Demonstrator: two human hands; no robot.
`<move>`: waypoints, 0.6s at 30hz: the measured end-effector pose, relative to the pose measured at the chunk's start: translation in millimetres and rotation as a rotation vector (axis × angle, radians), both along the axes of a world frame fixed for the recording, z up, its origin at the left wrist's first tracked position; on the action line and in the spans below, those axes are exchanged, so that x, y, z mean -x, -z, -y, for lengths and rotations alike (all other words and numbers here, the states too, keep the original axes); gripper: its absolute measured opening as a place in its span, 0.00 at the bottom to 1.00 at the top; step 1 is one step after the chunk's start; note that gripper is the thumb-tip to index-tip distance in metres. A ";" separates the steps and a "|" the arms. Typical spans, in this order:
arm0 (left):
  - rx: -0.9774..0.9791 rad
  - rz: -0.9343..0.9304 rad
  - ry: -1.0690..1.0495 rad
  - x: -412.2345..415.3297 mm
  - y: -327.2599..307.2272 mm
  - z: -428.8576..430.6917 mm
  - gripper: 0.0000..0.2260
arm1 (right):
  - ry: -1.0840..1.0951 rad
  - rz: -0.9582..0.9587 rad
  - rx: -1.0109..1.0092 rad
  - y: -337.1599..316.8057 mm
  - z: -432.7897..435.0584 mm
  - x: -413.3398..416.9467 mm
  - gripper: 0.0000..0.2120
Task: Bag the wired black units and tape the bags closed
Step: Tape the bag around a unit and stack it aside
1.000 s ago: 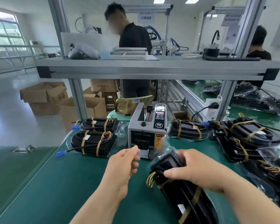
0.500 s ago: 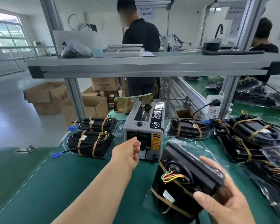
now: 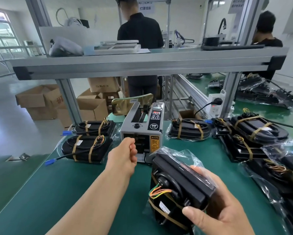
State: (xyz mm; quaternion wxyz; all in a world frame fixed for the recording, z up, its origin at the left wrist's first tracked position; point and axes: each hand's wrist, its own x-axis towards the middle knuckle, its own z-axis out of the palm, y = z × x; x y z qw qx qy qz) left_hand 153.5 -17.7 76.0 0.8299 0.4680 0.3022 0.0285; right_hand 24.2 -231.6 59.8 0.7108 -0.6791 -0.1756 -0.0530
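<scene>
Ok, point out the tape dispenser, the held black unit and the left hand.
tape dispenser [image 3: 130,127], head view, grey top panel
held black unit [image 3: 184,177], head view, upper side
left hand [image 3: 123,156], head view, back of hand

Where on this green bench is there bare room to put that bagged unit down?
Bare mat lies near the front left, bordered by the left forearm and the two left units. The right side is crowded with piled units.
</scene>
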 end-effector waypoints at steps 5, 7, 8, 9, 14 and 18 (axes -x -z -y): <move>-0.166 0.357 0.239 87.2 -33.8 -4.3 0.10 | 0.012 0.029 0.176 -6.0 3.0 4.1 0.33; -0.285 0.453 0.383 124.1 -48.4 0.5 0.08 | -0.007 0.039 0.182 -3.7 1.7 6.7 0.34; -0.359 0.466 0.432 136.9 -53.2 4.3 0.10 | -0.005 0.047 0.192 -2.1 0.7 8.6 0.34; -0.449 0.466 0.465 145.8 -55.3 8.8 0.13 | -0.002 0.056 0.201 -0.7 -0.5 10.6 0.34; -0.698 0.455 0.465 156.8 -55.8 28.2 0.12 | 0.049 0.117 0.190 0.4 -7.0 19.4 0.33; -0.714 0.449 0.406 149.6 -51.6 30.4 0.09 | 0.085 0.140 0.200 -0.3 -12.0 25.2 0.32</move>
